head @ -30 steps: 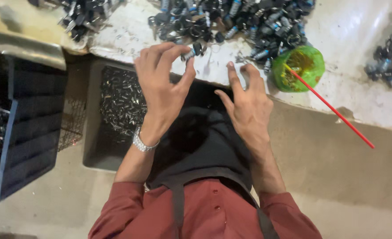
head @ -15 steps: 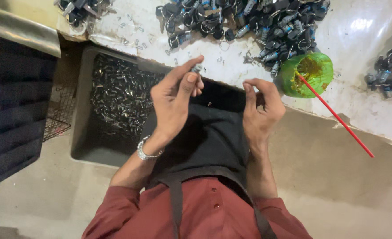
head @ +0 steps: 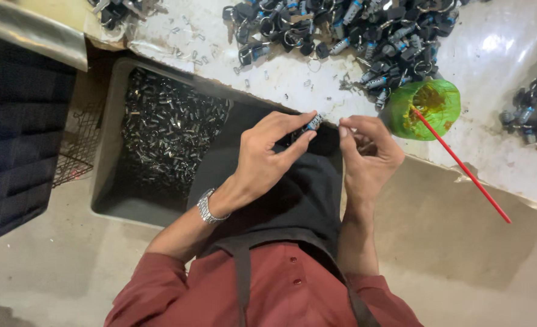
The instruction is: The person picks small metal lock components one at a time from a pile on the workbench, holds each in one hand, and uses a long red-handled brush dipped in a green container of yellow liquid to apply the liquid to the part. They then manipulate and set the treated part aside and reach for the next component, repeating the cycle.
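My left hand (head: pixel 267 154) pinches a small cylindrical metal part (head: pixel 314 122) with a blue band between thumb and fingertips, just below the worktable edge. My right hand (head: pixel 368 154) is right beside it, fingers curled, its fingertips close to the part and closed on something small that I cannot make out. Both hands hover over a black apron on my lap. A silver watch is on my left wrist.
A heap of black and blue parts with rings (head: pixel 347 27) lies on the white worktable (head: pixel 486 145). A green bowl (head: pixel 429 109) with a red stick (head: pixel 462 166) stands at the right. A grey bin of small metal pieces (head: pixel 165 133) sits at the left, beside dark crates (head: pixel 20 139).
Both hands drew back from the pile on the table toward my lap and came together. The left hand now holds a small part at its fingertips.
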Motion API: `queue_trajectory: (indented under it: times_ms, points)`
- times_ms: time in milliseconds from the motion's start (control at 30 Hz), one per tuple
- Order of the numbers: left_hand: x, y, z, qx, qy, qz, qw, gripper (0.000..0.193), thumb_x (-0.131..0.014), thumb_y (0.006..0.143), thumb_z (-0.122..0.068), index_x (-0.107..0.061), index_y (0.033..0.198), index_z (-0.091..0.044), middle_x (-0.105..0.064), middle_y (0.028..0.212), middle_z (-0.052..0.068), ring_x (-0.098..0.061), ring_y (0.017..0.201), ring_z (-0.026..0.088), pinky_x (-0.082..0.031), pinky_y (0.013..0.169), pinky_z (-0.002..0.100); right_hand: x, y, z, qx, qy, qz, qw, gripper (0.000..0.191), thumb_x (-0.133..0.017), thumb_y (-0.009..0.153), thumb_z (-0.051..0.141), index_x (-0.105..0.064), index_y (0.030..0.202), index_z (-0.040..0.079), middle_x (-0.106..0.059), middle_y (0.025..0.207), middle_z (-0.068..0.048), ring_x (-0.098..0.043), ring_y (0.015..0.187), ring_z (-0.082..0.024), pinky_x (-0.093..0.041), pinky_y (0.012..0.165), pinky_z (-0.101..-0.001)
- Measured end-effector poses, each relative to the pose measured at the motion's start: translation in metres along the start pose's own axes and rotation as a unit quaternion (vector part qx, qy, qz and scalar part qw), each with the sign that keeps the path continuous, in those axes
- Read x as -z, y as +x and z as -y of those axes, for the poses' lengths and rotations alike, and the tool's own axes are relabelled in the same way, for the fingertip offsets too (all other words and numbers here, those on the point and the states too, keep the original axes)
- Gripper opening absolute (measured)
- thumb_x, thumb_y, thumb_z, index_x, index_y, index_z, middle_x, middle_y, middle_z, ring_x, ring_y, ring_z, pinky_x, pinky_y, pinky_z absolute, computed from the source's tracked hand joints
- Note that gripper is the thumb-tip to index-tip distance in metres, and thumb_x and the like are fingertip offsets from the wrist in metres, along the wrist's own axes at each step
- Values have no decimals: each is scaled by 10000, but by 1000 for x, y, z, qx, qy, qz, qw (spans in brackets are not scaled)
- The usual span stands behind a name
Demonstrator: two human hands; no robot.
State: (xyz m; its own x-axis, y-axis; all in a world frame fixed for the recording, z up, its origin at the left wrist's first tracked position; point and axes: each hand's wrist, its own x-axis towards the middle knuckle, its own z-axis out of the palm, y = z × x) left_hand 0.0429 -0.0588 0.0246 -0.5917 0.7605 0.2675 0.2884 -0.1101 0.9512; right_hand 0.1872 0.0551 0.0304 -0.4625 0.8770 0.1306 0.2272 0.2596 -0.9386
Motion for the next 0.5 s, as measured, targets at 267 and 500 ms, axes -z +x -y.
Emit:
queue_trajectory:
  times_ms: [267,500]
  points:
    - [-15,-4,-7,-38,2,21,999,346,-820,895,-26,-713,1224,-33,-740,1034,83,-705,910,203,-583,810,301,2,-16,-11,35,103,-22,994,155,-741,967,-99,-710,1081,1,-696,1167,-92,-571,767,-28,-452,652,-160]
    - [-20,-10,-5,-49,5,28,998,349,-822,890,-22,-706,1219,-26,-730,1033,84,-698,913,210,-580,796,305,5,-20,-10,76,44,-32,996,119,-754,992,-74,-707,1085,-17,-701,1135,-118,-596,748,-61,-478,623,-179]
